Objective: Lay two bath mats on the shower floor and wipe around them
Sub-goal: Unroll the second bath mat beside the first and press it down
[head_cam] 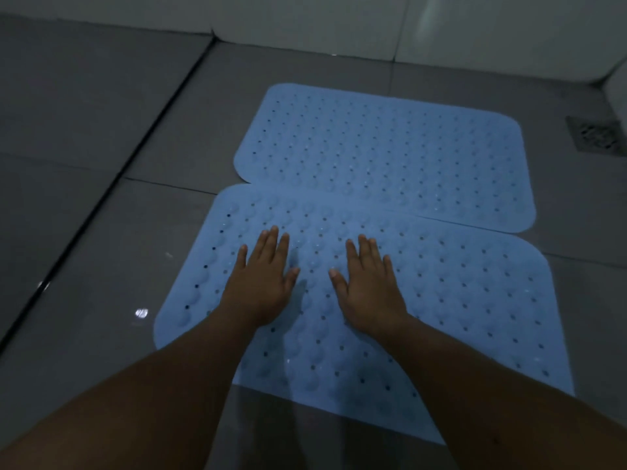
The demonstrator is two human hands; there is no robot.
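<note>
Both hands flat, fingers straight, holding nothing: left hand point(259, 290) and right hand point(368, 286) press side by side on the near mat point(441, 300). Far mat point(390, 154) touches its far edge, drain point(597, 133) beyond on the right. Laying looks nearly done; next I need a cloth, none visible.

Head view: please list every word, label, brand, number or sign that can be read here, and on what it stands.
None: no text is readable in this picture.
Near bath mat, far bath mat, floor drain and floor tiles: no print shows.
</note>
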